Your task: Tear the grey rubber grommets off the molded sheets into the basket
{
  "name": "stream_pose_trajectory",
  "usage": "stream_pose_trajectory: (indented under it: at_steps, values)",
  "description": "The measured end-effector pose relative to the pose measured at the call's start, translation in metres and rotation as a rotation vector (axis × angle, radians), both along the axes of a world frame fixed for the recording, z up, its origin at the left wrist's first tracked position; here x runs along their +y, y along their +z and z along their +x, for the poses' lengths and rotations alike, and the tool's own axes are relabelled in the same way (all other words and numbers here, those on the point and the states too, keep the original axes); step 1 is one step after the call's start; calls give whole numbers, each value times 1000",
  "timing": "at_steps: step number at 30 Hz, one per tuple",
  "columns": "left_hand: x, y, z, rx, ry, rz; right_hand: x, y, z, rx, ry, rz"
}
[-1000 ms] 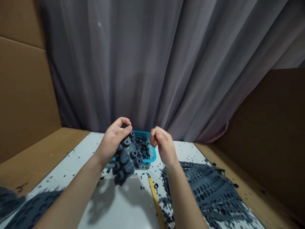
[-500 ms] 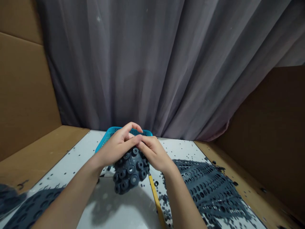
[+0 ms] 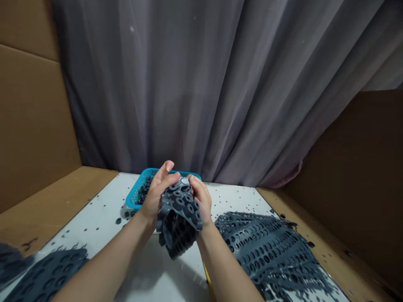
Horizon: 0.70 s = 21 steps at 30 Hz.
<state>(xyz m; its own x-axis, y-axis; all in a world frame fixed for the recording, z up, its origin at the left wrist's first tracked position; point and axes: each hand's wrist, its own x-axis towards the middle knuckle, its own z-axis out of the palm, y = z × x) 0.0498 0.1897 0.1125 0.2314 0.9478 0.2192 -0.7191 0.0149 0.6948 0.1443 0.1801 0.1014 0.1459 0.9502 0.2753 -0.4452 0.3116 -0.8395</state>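
I am at a makeshift workshop bench for hand piecework. Beyond my hands hangs a grey curtain (image 3: 195,84), and brown cardboard walls (image 3: 31,113) box in the space to either side. Under my arms lies a white table (image 3: 103,205) speckled with tiny rubber offcuts. Punched-out rubber sheets (image 3: 267,251) pile up by my right arm, more sheets (image 3: 44,274) lie by my left, and a blue basket (image 3: 135,197) of rubber rings sits just past my left hand.
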Motion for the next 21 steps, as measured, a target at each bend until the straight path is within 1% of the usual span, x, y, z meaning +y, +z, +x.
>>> stream_pose_trajectory:
  at_steps: [3, 5, 9, 11, 13, 14, 15, 16, 17, 18, 20, 21]
  values:
    - [5, -3, 1, -14, 74, -83, 1, -1, -1, -32, -64, 12]
    - [6, -3, 3, -18, 96, -105, 4, -4, -2, -31, -87, 14]
    - [6, -1, 4, 20, 60, -67, 12, -13, -1, -44, -85, 15]
    - [6, 2, 2, 81, -3, -18, 15, -13, 4, -142, -29, 45]
    - [8, 5, -4, 194, -92, 43, 13, -7, 13, -373, 66, 139]
    - [9, 7, -8, 276, -127, 75, 10, -3, 19, -545, 97, 207]
    - [9, 9, -12, 378, -142, 107, 6, 3, 24, -746, 95, 283]
    - [9, 11, -16, 500, -141, 139, 1, 9, 28, -958, 42, 350]
    - [8, 13, -19, 635, -122, 175, -4, 15, 31, -1145, -35, 381]
    - [7, 15, -22, 775, -88, 216, -10, 20, 33, -1291, -105, 381]
    - [3, 18, -26, 1028, 8, 305, -19, 27, 34, -1477, -190, 340]
    - [1, 19, -26, 1127, 52, 342, -22, 29, 33, -1530, -199, 319]
